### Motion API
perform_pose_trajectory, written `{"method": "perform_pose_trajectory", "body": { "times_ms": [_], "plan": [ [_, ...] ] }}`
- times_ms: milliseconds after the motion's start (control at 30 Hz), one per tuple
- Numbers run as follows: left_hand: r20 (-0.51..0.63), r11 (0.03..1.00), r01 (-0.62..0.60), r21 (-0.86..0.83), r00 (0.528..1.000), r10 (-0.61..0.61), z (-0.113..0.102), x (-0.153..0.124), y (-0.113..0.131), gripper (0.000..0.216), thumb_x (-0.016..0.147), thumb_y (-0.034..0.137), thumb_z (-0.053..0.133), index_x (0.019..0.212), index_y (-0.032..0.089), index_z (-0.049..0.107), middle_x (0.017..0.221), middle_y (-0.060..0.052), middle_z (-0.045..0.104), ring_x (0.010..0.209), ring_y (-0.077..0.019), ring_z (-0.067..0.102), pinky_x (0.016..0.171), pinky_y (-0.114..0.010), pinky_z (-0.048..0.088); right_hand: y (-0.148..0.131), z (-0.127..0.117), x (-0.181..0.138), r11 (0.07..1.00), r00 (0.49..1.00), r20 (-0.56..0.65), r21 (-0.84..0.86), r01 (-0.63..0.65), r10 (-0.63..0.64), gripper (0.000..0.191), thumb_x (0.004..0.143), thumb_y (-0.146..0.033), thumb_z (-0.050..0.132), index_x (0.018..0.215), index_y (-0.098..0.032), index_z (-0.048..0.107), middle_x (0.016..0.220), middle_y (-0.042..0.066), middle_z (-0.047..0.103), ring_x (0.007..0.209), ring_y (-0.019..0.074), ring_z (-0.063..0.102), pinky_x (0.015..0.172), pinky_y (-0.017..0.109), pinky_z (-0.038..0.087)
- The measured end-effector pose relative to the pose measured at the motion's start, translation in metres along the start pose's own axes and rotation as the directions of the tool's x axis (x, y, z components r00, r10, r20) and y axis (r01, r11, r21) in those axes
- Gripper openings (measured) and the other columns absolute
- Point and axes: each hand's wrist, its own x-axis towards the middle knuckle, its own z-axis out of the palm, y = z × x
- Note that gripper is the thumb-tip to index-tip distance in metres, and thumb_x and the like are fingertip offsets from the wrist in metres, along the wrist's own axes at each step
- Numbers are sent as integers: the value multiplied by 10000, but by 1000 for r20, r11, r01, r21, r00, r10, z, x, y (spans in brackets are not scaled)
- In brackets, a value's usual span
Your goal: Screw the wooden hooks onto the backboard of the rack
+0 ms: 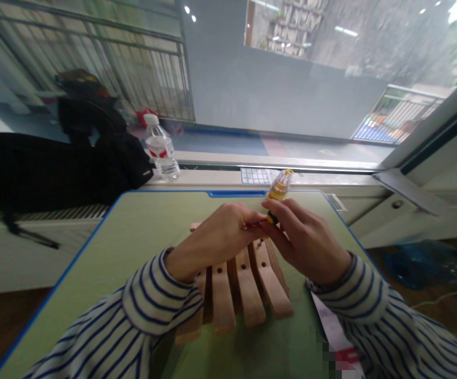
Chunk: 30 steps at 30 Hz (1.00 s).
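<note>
Several wooden slats (247,289) with drilled holes lie fanned out on the green desk (141,247) in front of me. My right hand (307,239) is closed round a screwdriver with a clear yellow handle (280,187), held upright over the slats. My left hand (216,239) is closed in a pinch right at the screwdriver's lower shaft, above a small screw (259,244) standing in one slat. What the left fingers pinch is hidden. Both sleeves are blue-and-white striped.
A plastic water bottle (161,150) stands on the window sill beyond the desk. A black bag (74,152) lies on the sill to the left. Printed paper (331,326) lies at the desk's right front. A large window fills the background.
</note>
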Motion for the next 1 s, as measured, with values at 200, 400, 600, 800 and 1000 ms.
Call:
{"method": "perform_pose_trajectory", "body": {
  "times_ms": [200,400,600,800,1000],
  "plan": [
    [-79,984,59,165,996,-46,0,-2,1,202,784,393,580,823,234,697,691,13,649,648,-116,571,580,-211,379,-1,-3,1,999,1000,10,-47,9,-8,299,893,-282,404,1145,-139,479,951,83,585,766,159,554,658,304,463],
    [-85,971,27,239,996,-7,1,0,-2,157,782,330,589,808,220,698,694,3,658,652,-124,577,596,-218,400,0,-10,7,999,999,52,49,7,-10,384,875,-274,441,1230,-127,428,1063,102,570,877,171,566,744,320,485],
    [-70,982,7,189,998,7,1,0,-3,151,795,323,587,855,238,697,725,14,673,671,-116,589,628,-217,413,1,-15,9,992,997,59,122,39,-46,301,883,-214,429,1166,-136,491,1087,85,576,945,156,560,822,305,479],
    [-16,993,-22,112,1000,24,2,0,-4,169,833,287,539,887,221,684,749,13,663,682,-104,578,629,-207,403,0,-9,7,994,998,0,92,57,-57,257,885,-204,428,1116,-119,504,1042,105,575,927,168,555,797,324,489],
    [9,991,-66,114,998,65,1,0,-3,184,849,267,508,885,208,679,760,4,649,690,-107,561,643,-211,399,-1,-5,4,998,999,-7,42,37,-37,244,863,-158,444,1098,-119,497,1017,107,562,893,175,542,763,333,489]
  ]
}}
